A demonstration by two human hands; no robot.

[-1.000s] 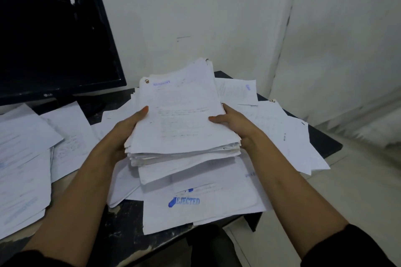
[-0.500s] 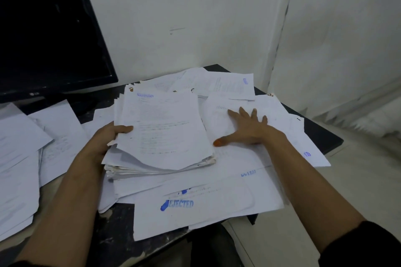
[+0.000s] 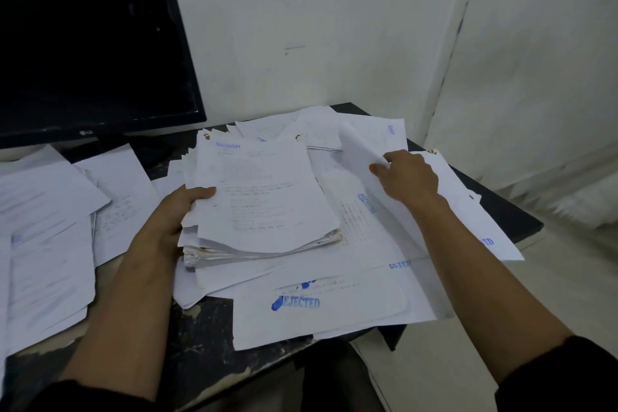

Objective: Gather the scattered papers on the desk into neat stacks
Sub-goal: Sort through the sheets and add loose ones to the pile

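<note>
A thick stack of white papers (image 3: 267, 197) rests on loose sheets in the middle of the dark desk (image 3: 200, 338). My left hand (image 3: 170, 221) grips the stack's left edge, thumb on top. To the right, my right hand (image 3: 406, 177) pinches a single sheet (image 3: 361, 150) and holds its edge curled up off the pile. Underneath lie scattered sheets, one with a blue "REJECTED" stamp (image 3: 296, 303) near the front edge. More loose papers (image 3: 46, 237) cover the desk's left side.
A black monitor (image 3: 87, 50) stands at the back left against the white wall. The desk's right corner (image 3: 521, 227) ends near the pale floor, and some sheets overhang the front and right edges.
The stack came down onto the desk and my right hand let go of it. That hand first lay flat on the sheets to the right, and now it lifts one sheet by its edge.
</note>
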